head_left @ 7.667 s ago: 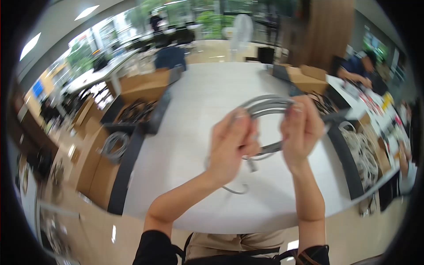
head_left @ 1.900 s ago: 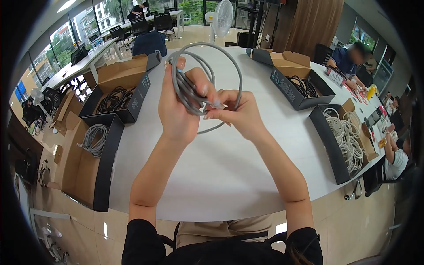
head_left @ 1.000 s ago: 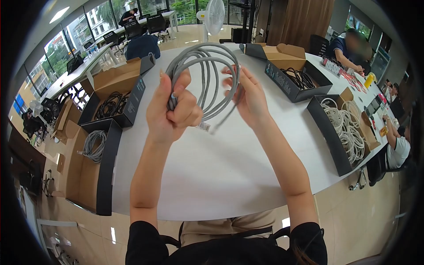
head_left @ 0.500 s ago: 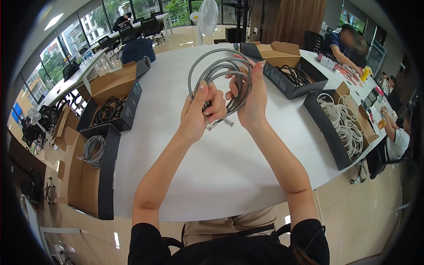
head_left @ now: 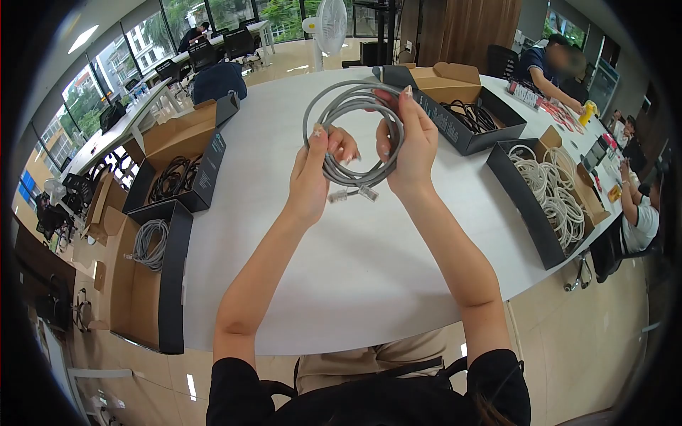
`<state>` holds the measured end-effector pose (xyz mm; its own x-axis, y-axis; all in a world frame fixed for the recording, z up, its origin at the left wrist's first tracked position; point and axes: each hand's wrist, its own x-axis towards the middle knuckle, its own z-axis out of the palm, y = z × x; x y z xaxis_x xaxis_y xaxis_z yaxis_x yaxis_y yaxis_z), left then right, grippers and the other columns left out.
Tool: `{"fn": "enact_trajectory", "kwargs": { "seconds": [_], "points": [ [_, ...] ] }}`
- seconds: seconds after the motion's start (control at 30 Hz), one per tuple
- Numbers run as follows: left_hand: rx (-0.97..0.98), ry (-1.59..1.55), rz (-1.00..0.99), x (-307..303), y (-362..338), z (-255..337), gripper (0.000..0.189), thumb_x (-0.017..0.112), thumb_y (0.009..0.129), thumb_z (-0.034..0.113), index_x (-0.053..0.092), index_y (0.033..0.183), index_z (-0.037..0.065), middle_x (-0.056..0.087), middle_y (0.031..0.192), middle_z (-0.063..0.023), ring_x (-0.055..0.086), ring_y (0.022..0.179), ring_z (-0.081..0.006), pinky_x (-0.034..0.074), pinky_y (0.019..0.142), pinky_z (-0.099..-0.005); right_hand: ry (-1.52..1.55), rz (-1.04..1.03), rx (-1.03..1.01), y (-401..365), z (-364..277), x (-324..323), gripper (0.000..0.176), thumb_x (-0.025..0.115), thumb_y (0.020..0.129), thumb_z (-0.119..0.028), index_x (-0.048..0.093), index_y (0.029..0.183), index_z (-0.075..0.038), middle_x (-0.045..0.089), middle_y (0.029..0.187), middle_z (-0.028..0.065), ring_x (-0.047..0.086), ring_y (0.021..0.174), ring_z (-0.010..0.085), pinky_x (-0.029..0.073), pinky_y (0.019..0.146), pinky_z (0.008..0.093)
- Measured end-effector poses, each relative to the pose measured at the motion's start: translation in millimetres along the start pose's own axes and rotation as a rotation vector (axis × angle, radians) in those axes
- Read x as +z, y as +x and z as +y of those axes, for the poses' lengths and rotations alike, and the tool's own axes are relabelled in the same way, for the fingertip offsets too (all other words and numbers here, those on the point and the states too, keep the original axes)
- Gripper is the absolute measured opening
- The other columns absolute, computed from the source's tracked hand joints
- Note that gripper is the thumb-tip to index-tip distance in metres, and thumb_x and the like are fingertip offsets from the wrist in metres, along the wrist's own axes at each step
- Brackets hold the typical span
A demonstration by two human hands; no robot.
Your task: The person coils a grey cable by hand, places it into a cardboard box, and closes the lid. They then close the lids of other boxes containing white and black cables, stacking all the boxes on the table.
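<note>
A coiled grey network cable (head_left: 361,177) is held up above the white table, its loops forming a ring. My left hand (head_left: 310,174) grips the ring's left side, thumb on the outside and fingers curled through the loops. On the opposite side my right hand (head_left: 413,153) is closed around the loops, with its thumb pointing up. Two clear plugs (head_left: 367,193) hang at the bottom of the coil. One looser loop stands out at the upper left of the ring.
At left, one dark box (head_left: 172,284) contains a grey cable coil (head_left: 150,245), and another box (head_left: 210,167) black cables. At right, a box (head_left: 455,131) holds black cables and a nearer box (head_left: 522,206) white cables. People sit beyond the table (head_left: 320,298).
The coil has opened into a rounder, neater ring. My left fingers have loosened and shifted, and the two plugs now hang more plainly below it.
</note>
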<state>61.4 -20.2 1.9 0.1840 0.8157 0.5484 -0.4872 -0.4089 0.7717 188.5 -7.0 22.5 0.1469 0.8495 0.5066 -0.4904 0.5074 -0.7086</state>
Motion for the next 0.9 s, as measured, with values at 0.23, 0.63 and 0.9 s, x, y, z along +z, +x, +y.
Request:
{"fn": "enact_trajectory", "kwargs": {
  "seconds": [0.23,0.63,0.9],
  "points": [
    [-0.147,0.132,-0.057,-15,2,12,0.038,0.027,0.097,0.043,0.034,0.074,0.013,0.030,0.052,0.0043,0.046,0.050,-0.0121,0.048,0.079,-0.0374,-0.380,-0.151,-0.292,-5,-1,6,0.040,0.044,0.094,-0.028,0.049,0.121,0.001,0.063,0.092,0.0140,0.057,0.056,0.0068,0.044,0.043,0.0172],
    [-0.297,0.184,-0.346,-8,-5,41,0.035,0.035,0.097,0.034,0.044,0.092,0.000,0.032,0.050,0.0050,0.031,0.037,-0.0015,0.056,0.063,-0.0318,-1.422,-0.599,-0.646,1,-39,-4,0.053,0.071,0.066,-0.011,0.055,0.117,-0.017,0.063,0.097,0.0071,0.061,0.082,0.0231,0.049,0.068,0.0313],
    [-0.335,0.182,-0.448,-22,0,47,0.037,0.035,0.096,0.036,0.046,0.094,0.001,0.039,0.053,0.0028,0.046,0.045,-0.0074,0.053,0.073,-0.0381,-0.860,-0.727,-0.135,7,-39,-7,0.018,0.056,0.083,-0.002,0.058,0.101,-0.001,0.057,0.064,0.0059,0.054,0.050,0.0119,0.046,0.049,0.0268]
  ]
}}
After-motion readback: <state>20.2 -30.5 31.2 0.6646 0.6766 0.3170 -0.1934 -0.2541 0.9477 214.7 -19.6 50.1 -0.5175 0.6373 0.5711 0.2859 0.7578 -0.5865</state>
